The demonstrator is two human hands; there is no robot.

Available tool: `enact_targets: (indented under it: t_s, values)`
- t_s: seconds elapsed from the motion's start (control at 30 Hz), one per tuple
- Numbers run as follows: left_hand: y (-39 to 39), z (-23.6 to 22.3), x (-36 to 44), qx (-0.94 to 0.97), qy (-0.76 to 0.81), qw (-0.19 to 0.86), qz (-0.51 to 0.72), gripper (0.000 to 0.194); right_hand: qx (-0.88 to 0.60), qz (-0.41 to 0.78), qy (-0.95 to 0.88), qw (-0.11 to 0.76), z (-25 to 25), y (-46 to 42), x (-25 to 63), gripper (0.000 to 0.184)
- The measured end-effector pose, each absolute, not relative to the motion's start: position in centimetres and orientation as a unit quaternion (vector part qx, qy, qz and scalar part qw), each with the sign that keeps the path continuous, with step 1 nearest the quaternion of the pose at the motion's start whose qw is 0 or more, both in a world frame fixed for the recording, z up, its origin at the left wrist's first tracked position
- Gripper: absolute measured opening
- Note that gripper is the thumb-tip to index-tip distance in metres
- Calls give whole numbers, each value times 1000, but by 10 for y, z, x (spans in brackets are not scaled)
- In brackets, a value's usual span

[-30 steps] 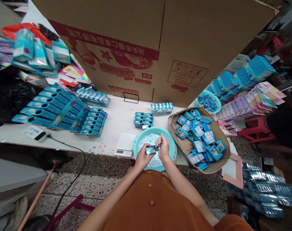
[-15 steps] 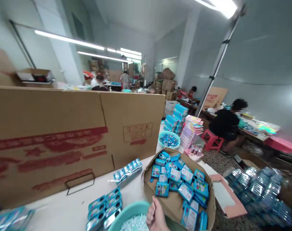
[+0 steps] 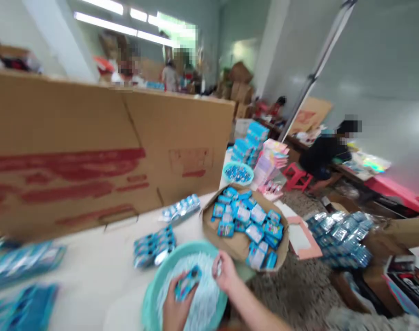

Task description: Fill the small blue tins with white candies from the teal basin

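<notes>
Over a turquoise basin [image 3: 147, 299] of small pale pieces [image 3: 205, 294], my left hand [image 3: 175, 305] grips a small blue box [image 3: 186, 282] with a dark round spot near its top. My right hand [image 3: 226, 275] is closed above the basin's right rim. A whitish bit shows at its fingertips, too small and blurred to name. Beyond that hand, a cardboard tray [image 3: 209, 225] holds a loose pile of blue boxes [image 3: 243, 214]. A block of similar boxes [image 3: 154, 246] stands on the white table just behind the basin.
A tall cardboard panel [image 3: 102, 119] borders the table's far side. Wrapped packs [image 3: 181, 208] lie before it, with more at left [image 3: 23, 264]. A second basin [image 3: 238, 174] and stacked boxes [image 3: 252, 142] stand behind the tray. Seated at right is a person [image 3: 323, 149].
The view has tipped down and shifted. My left hand has come into view, holding a blue box over the basin. My right hand stays closed at the rim.
</notes>
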State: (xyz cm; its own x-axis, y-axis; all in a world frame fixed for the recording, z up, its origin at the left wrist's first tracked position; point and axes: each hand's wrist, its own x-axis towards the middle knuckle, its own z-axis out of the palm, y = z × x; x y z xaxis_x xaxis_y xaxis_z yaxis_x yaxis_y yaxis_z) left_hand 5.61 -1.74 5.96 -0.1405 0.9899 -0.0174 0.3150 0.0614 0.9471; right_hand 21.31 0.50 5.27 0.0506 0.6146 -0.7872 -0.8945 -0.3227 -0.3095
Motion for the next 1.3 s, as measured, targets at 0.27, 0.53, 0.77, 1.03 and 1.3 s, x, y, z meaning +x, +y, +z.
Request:
enact_targets:
  t_s: [0.27,0.53,0.77,1.03,1.3]
  values:
    - [-33,52,16,545,710,221,388,41,-472,743,127,457,39,-14,231,25]
    - [-47,50,-10,433,748,288,411,51,-498,741,97,439,39,-15,219,23]
    - [-54,46,3,515,713,314,357,50,-461,736,40,494,64,-2,188,22]
    - [-60,48,31,636,622,324,322,39,-462,668,-79,578,87,0,159,32]
    - [-59,50,42,591,646,363,321,41,-469,649,-193,568,91,-12,157,46]
